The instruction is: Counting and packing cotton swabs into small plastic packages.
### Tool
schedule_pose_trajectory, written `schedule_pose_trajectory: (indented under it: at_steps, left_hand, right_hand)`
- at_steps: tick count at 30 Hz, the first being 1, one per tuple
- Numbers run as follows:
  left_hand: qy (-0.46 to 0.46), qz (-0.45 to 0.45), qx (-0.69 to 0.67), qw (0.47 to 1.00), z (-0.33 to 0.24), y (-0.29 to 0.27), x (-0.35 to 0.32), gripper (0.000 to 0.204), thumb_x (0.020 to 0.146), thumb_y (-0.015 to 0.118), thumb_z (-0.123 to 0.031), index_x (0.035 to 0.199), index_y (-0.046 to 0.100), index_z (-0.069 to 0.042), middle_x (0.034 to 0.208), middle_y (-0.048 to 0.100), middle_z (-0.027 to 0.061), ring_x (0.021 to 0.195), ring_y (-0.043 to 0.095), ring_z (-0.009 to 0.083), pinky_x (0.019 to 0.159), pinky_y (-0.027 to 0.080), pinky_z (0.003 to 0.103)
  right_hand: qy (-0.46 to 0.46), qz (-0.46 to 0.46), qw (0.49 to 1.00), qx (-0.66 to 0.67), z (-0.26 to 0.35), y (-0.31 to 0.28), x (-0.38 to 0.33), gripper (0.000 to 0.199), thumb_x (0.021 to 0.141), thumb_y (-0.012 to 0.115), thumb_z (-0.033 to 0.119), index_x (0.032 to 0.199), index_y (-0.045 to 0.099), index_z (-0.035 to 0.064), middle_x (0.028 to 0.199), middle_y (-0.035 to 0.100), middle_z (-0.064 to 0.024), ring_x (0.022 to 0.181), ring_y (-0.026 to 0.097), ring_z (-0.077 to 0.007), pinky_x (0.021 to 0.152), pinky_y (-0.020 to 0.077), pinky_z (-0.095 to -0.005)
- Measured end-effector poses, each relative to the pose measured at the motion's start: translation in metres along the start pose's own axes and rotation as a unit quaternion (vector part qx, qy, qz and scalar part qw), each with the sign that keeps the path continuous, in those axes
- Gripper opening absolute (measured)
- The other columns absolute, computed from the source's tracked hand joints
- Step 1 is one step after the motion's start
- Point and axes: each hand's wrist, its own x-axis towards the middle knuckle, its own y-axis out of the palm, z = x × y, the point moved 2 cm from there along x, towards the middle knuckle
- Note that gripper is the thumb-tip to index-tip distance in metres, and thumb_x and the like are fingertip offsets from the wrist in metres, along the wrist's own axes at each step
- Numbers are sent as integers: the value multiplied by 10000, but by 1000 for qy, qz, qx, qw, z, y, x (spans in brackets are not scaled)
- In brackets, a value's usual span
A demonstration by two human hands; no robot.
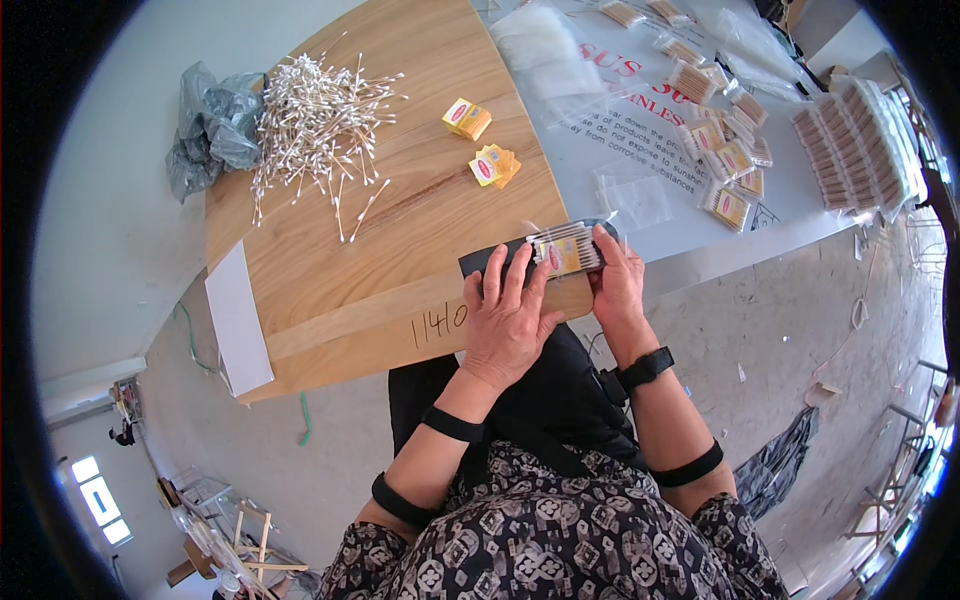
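Observation:
Near the table's front edge lies a bundle of cotton swabs point(568, 236) with a yellow card in a clear bag, over a black flat-topped object point(484, 260). My left hand point(508, 318) rests with fingers spread across that black object, its fingertips touching the bundle's left end. At the other end my right hand point(618, 284) is closed on the bundle, thumb along its side. Farther up the table are a stack of yellow cards point(467, 118) and a fanned little pile of yellow cards point(494, 166). A heap of loose cotton swabs point(318, 120) spreads at the left.
Beside the heap sits a crumpled grey plastic bag point(214, 130). White paper point(238, 320) hangs at the table's left edge. On the plastic-covered surface point(620, 130) to the right lie clear bags point(545, 50), several swab packs point(730, 160) and a large stack of packs point(855, 145).

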Motion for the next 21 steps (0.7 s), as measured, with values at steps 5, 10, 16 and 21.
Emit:
schedule_pose_trajectory:
  at_steps: [5,10,16,21]
  left_hand:
    - [5,-6,22,1000,-9,9,4,674,807,726,-328,1379,493,-57,1467,387,135,1394,269,362,1076,237,531]
    - [-10,-4,-13,1000,-12,12,7,651,857,674,-343,1377,475,-6,1477,366,157,1397,260,370,1082,234,526]
    - [-62,-54,-51,995,20,4,4,698,876,659,-296,1430,369,15,1493,307,234,1388,280,423,1122,234,544]
    - [-180,-103,21,978,111,-12,2,728,854,688,-249,1438,345,18,1513,295,250,1406,278,425,1127,260,530]
  right_hand:
    - [-17,-2,1000,-14,1,2,-2,108,882,711,148,890,696,41,837,685,-9,698,631,-101,606,520,-270]
    - [-23,2,1000,-19,2,4,-3,121,878,718,140,917,701,27,853,688,-22,739,642,-115,669,532,-281]
    - [-57,-24,996,-68,10,-11,-1,144,898,712,215,901,695,72,748,618,40,580,466,-28,480,332,-196]
    - [-152,-89,978,-113,37,-42,-1,142,915,693,205,938,686,65,755,581,48,600,430,-14,499,309,-178]
